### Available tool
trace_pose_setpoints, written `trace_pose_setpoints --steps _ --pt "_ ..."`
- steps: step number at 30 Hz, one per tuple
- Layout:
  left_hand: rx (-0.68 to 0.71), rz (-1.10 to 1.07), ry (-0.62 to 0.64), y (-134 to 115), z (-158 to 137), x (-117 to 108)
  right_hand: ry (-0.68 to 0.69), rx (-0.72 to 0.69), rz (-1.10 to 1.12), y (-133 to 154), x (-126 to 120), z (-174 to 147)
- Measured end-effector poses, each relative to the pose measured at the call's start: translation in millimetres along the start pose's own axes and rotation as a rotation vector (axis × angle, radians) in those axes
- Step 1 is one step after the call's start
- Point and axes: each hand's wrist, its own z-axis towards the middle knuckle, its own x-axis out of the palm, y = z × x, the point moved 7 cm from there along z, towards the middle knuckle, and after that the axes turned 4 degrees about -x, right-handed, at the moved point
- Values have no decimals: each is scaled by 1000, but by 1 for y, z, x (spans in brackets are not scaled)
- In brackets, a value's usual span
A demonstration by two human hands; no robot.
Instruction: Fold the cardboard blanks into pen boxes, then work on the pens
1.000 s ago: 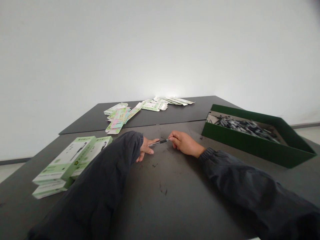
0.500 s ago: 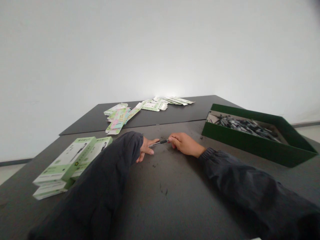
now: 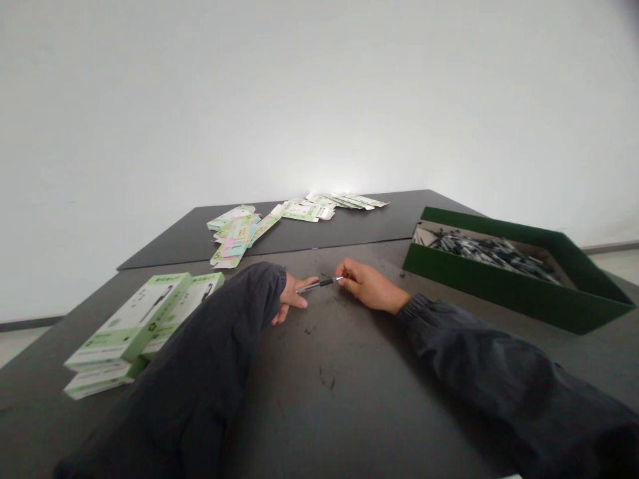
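Observation:
A clear gel pen (image 3: 319, 285) with a black grip and a silver tip lies almost level above the dark table, pointing right. Its rear end is held by my left hand (image 3: 291, 299), with the thumb and forefinger on the barrel and the other fingers curled below. My right hand (image 3: 370, 286) is closed with bent fingers, thumb and fingertips at the pen's silver tip. How firmly those fingertips press on it is too small to tell.
Green-and-white pen boxes (image 3: 132, 319) are stacked at left. A dark green box (image 3: 499, 293) full of pens stands at right. Flattened cartons (image 3: 302, 211) lie at the back, with a pile of colored cartons (image 3: 238, 236) left of them. A pale wall (image 3: 319, 100) rises behind.
My right fingers have shifted slightly at the pen's front end, and more of its silver tip shows. My left hand keeps its hold and place.

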Motion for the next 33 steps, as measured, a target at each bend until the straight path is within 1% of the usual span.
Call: trace_pose_setpoints --steps 5,8,12,15,23,25,27,31,33 --pt "35 -8 -4 -1 -1 -1 33 -15 -15 4 0 1" --pt "27 16 -3 -1 -1 0 56 -7 -40 5 0 1" --pt "57 62 14 -3 -1 0 23 22 -12 1 -2 2" --pt "76 59 21 -4 -1 1 4 17 0 -1 -1 2" --pt "1 33 8 -1 2 -1 10 -28 -22 1 0 1" --pt "-9 39 26 1 4 0 23 -30 -29 3 0 1" --pt "3 59 53 2 6 1 33 -22 -23 4 -1 1" --pt "101 79 34 3 8 -2 15 -15 10 2 -1 2" --pt "101 73 43 5 9 -2 10 3 27 -2 1 2"
